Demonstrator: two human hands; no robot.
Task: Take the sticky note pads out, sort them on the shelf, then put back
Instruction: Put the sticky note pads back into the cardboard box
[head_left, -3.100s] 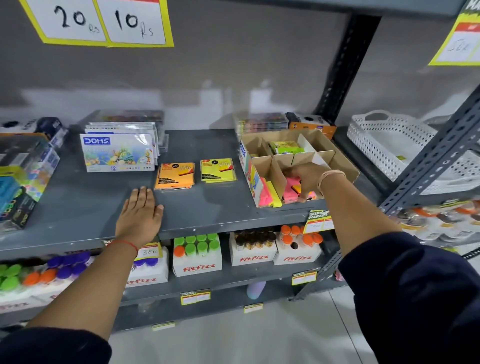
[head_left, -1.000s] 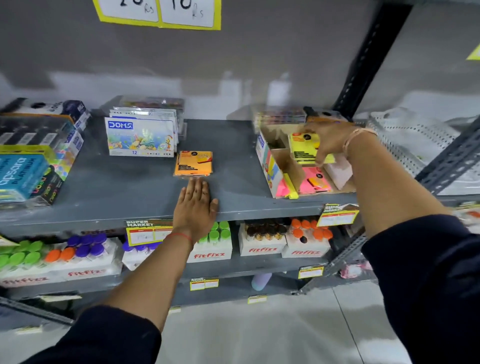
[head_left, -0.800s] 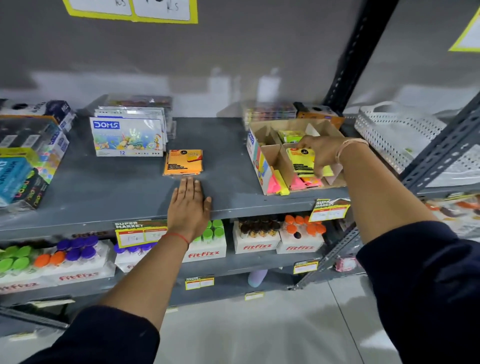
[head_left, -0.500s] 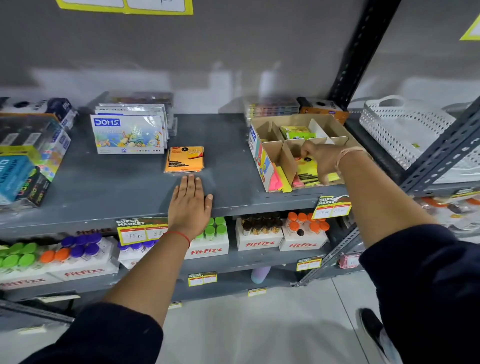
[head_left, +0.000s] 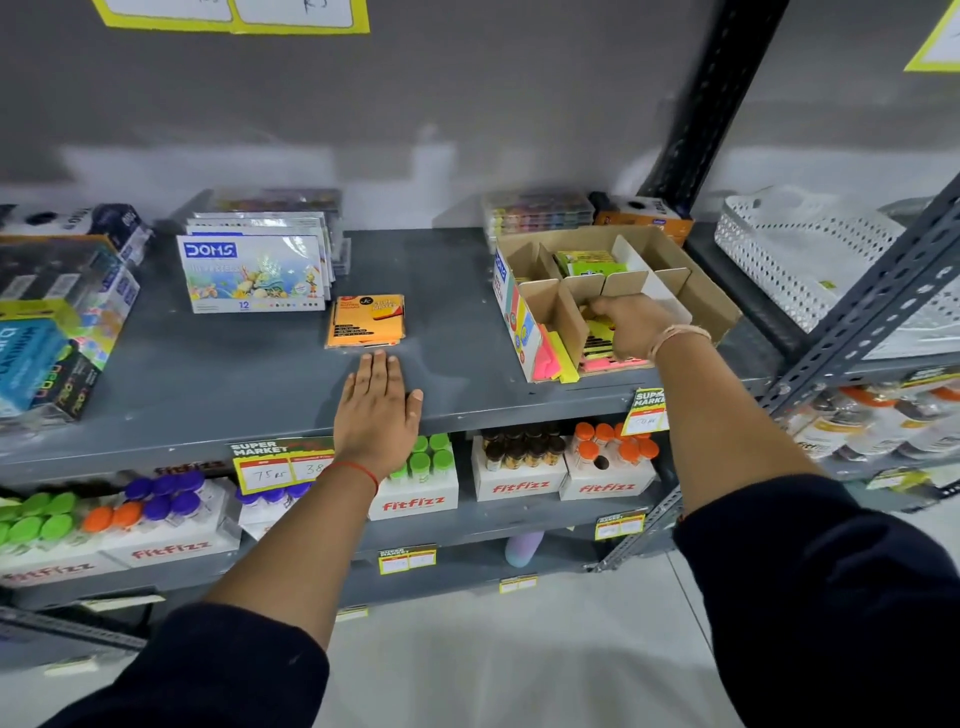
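Observation:
A divided cardboard box stands on the grey shelf at the right. My right hand is down in its front middle compartment, fingers closed on a yellow sticky note pad that lies over pink pads. A green pad sits in a rear compartment. Pink and yellow pads lean at the box's front corner. An orange sticky note pad stack lies on the shelf mid-left. My left hand rests flat, palm down, just in front of it, holding nothing.
DOMS colour boxes stand behind the orange pads. Stationery packs crowd the shelf's left end. A white perforated basket sits on the neighbouring shelf at right, behind a slotted steel upright. Fitfizz bottle cartons fill the shelf below.
My right hand carried the yellow pad from above the box down into the front middle compartment. The yellow pad no longer lies beside the orange one. My left hand stayed flat.

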